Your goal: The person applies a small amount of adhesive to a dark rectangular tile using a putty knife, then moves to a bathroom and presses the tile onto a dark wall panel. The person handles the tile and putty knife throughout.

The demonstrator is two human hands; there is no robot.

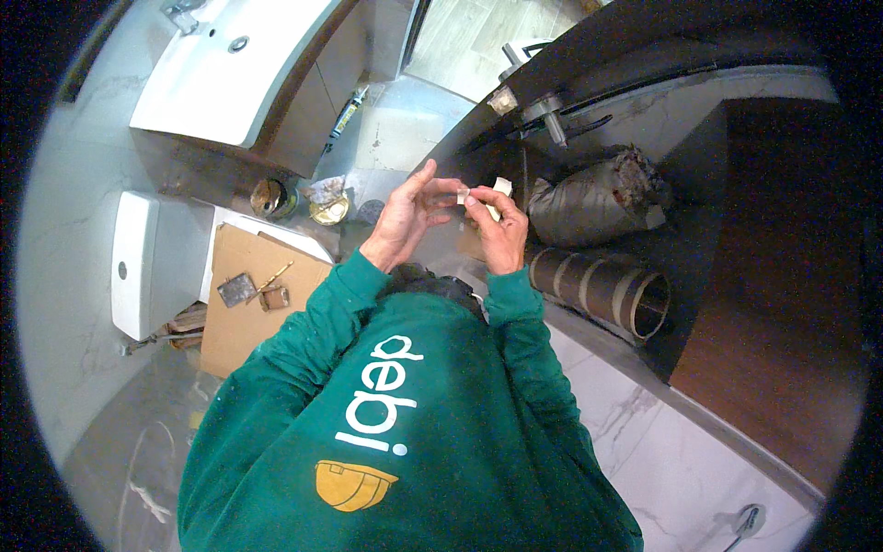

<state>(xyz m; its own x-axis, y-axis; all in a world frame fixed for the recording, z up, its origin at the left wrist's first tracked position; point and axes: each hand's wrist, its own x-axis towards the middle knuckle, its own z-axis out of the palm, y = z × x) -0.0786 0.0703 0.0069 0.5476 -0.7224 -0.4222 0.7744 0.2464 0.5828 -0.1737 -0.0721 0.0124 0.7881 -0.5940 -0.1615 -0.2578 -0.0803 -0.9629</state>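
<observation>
My right hand (499,228) is closed in a pinch on a small white piece (463,197), thin like paper or tape. A cream-coloured strip (503,187) sticks out between the fingers of the same hand. My left hand (411,219) is open, its thumb raised and its fingers stretched toward the white piece. Whether the left fingertips touch the piece, I cannot tell. Both hands are held up in front of my chest, beside a dark wrapped bundle (598,201) and a brown tube banded with pale rings (602,290).
Cardboard (230,340) at left carries a thin brush (279,273) and two small dark blocks. Opened tins (269,198) stand beyond it, near a sealant cartridge (348,121). A white sink (230,74) and toilet tank (136,267) line the left wall. A metal tap (544,115) juts out at right.
</observation>
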